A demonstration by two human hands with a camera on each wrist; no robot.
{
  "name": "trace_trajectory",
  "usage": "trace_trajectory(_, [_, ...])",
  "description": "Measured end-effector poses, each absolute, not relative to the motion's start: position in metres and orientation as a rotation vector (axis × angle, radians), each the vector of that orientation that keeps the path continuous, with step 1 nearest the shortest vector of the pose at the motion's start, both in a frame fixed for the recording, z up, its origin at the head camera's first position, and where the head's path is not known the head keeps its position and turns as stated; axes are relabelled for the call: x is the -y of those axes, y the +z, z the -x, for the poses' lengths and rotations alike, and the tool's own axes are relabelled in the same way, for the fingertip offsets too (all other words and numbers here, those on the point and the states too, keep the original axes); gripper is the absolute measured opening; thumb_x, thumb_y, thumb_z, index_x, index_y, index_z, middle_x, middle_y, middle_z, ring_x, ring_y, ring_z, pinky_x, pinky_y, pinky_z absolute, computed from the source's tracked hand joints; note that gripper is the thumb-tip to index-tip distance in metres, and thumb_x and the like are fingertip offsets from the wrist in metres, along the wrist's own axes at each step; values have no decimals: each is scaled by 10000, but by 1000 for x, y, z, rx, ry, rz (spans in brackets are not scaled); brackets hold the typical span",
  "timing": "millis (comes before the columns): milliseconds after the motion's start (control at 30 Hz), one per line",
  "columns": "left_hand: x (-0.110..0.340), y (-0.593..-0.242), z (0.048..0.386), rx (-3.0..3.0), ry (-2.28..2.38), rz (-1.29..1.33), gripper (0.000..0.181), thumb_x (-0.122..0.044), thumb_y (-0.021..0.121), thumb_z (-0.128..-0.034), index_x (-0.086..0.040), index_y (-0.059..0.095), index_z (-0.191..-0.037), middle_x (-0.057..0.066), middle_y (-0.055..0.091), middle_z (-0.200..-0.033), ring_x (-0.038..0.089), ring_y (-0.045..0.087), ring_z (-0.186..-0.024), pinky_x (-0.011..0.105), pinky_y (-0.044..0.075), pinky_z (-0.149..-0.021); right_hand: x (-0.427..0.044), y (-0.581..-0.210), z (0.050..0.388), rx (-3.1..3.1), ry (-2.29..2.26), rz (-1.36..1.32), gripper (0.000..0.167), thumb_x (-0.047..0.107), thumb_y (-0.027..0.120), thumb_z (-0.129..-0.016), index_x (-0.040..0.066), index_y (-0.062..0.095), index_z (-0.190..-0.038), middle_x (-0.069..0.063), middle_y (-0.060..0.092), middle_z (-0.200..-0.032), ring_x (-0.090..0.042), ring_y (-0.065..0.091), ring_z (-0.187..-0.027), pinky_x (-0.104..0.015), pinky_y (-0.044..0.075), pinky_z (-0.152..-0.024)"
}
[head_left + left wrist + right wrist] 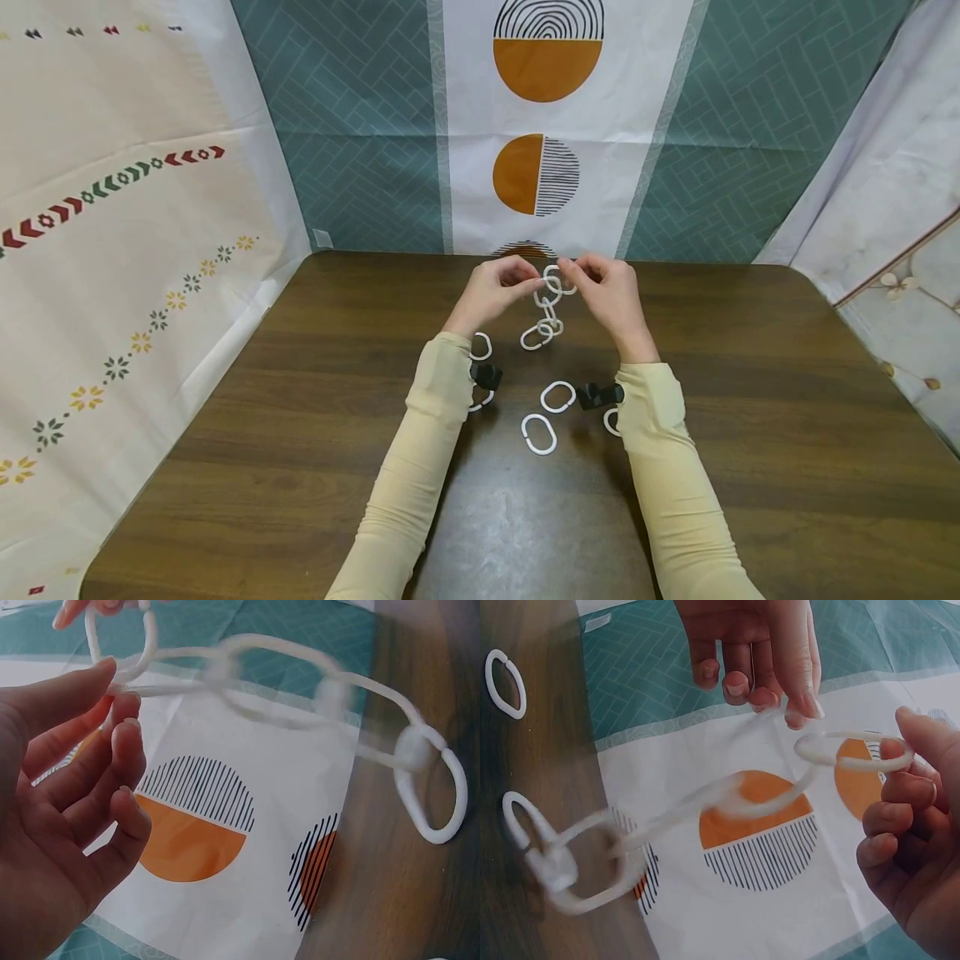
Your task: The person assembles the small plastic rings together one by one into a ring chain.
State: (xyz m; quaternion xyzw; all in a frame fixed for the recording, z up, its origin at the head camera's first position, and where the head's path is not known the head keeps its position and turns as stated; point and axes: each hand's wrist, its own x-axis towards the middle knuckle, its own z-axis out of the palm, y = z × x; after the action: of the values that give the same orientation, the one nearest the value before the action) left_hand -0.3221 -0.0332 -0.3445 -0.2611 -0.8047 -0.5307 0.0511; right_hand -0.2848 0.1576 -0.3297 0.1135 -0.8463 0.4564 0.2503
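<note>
A chain of several white oval links (550, 310) hangs between the two hands above the far part of the table. The left hand (495, 292) pinches a link near the chain's top between thumb and index finger; the left wrist view shows this hand (75, 780) at the left with the chain (285, 649) trailing right, partly blurred. The right hand (609, 296) pinches the end link (855, 762), which joins the rest of the chain; in the right wrist view this hand (919, 832) is at the right edge.
Loose white links lie on the brown table (300, 433): two near the middle (558, 397) (539, 434), others beside the sleeves, partly hidden by the wrists' black cameras (486, 377). A patterned cloth (375, 125) hangs behind the table.
</note>
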Motion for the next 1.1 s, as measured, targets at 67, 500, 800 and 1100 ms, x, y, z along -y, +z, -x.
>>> trace_trajectory(67, [34,-344,321,2448,-1621,796,159,-221,725,-874,-84,699,-951,83,692,-860,161,606,-717,230,500,-666,-158,-329,284,2307,1249,-310,361,308,679,-907,26,655,-683,79,482,-566,-51,392,-540,-215,306,-519])
trace_trajectory(500, [29,-336,316,2531,-1511,990,143,-241,702,-892,-107,720,-939,36,683,-842,115,588,-733,245,485,-700,-156,-327,283,2392,1220,-328,358,342,665,-915,51,678,-706,91,496,-564,-79,413,-548,-225,318,-516])
trace_trajectory(800, [29,-339,318,2333,-1716,886,142,-151,673,-911,-12,676,-940,80,629,-756,286,576,-693,240,460,-632,-157,-328,284,2460,1264,-395,215,255,698,-895,47,650,-866,-9,597,-689,-67,483,-637,-195,374,-588])
trace_trajectory(1100, [26,-341,318,2291,-1914,889,151,-91,664,-908,37,640,-984,89,656,-796,226,619,-729,313,533,-747,-156,-330,286,2386,1327,-402,196,200,669,-918,13,676,-978,-177,694,-881,-44,577,-671,-128,448,-573])
